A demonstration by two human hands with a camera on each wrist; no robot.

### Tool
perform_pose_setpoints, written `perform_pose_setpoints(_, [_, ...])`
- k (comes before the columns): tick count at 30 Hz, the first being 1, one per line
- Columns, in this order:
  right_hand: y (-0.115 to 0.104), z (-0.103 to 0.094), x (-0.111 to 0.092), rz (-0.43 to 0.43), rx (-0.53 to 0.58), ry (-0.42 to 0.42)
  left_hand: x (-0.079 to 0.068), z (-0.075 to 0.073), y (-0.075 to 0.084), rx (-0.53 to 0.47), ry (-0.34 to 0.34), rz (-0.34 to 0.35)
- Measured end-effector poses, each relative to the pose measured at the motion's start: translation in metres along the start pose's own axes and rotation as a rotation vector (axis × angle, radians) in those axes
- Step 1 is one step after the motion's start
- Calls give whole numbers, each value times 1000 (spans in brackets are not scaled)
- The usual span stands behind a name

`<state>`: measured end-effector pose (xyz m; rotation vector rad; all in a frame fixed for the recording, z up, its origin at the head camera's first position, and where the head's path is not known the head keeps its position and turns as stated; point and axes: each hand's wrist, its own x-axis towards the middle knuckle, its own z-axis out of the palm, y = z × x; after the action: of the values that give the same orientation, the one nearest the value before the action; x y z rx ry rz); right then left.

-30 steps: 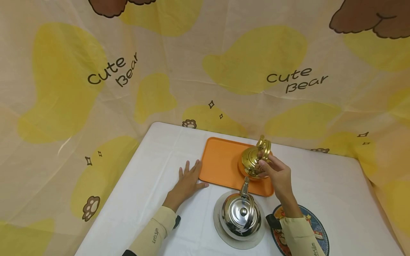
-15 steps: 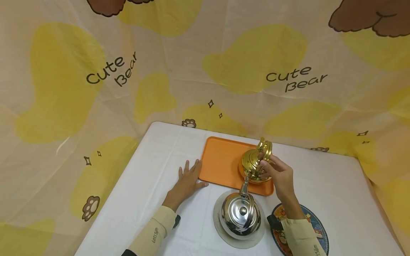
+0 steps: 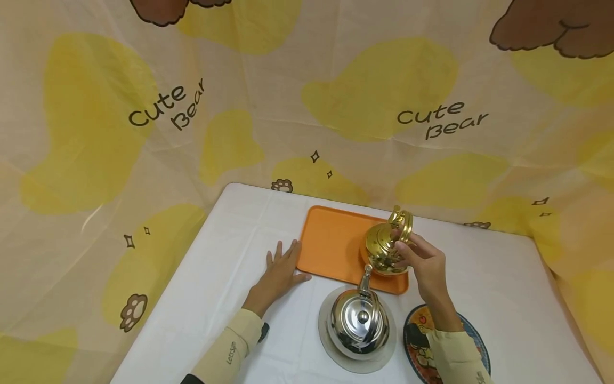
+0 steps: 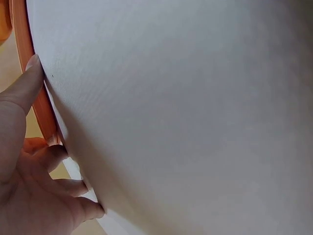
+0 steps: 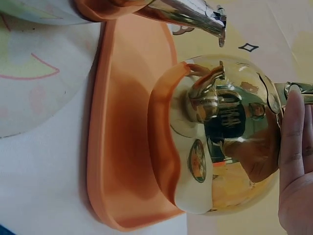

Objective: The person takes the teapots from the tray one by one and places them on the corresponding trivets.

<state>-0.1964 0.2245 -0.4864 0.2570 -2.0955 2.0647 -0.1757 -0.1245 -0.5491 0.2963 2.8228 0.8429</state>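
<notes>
A shiny gold teapot is over the right part of the orange tray. My right hand grips its upright handle, thumb on the near side. In the right wrist view the fingers lie along the handle beside the teapot's round body, whose base is close over the tray. My left hand is spread on the white tablecloth, its fingers reaching the tray's left edge. The left wrist view shows one of its fingers touching the tray's rim.
A silver teapot stands on a pale round mat in front of the tray, its spout toward the tray. To its right, partly under my right forearm, lies a colourful round mat. A printed cloth hangs behind the table.
My right hand has shifted slightly right and toward me, and the gold teapot has moved with it. My left hand, the tray and the silver teapot keep their places.
</notes>
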Motion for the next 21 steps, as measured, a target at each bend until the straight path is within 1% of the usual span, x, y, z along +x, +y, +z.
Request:
perform_pose_setpoints(12, [-8,-8,-2,-42,38,-7,0,-1,0,1,4,-1])
perform_pose_setpoints(21, [-15,-14,-6,-16,1,-20,0,-1,0,-7,1,-3])
